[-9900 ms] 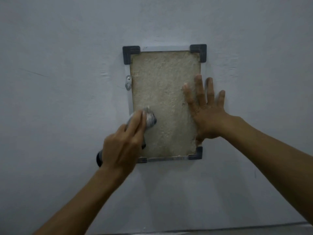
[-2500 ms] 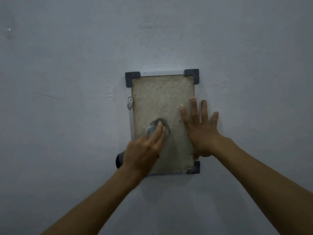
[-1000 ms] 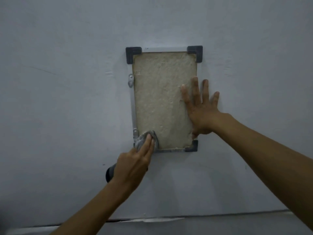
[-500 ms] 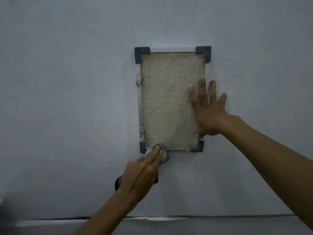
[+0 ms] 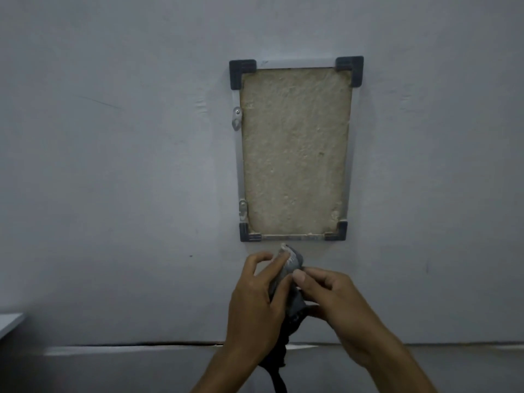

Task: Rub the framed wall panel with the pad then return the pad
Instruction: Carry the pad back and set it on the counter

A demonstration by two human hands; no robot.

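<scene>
A: What is seen of the framed wall panel (image 5: 295, 148)?
B: A coarse beige rectangle, dark-cornered, now untouched.
A: The pad (image 5: 292, 263)?
B: Grey, crumpled, gripped below the bottom edge by left hand (image 5: 255, 302) and right hand (image 5: 334, 299) fingers, lifted off

The right hand (image 5: 334, 304) has left the panel (image 5: 295, 148) and joined the left hand (image 5: 255, 304) below the frame, both now gripping the pad (image 5: 293, 262), which is off the panel

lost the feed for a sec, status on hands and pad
Left hand and right hand both gripping the pad. Pad off the framed panel, just below it. Nothing in the way.
</scene>
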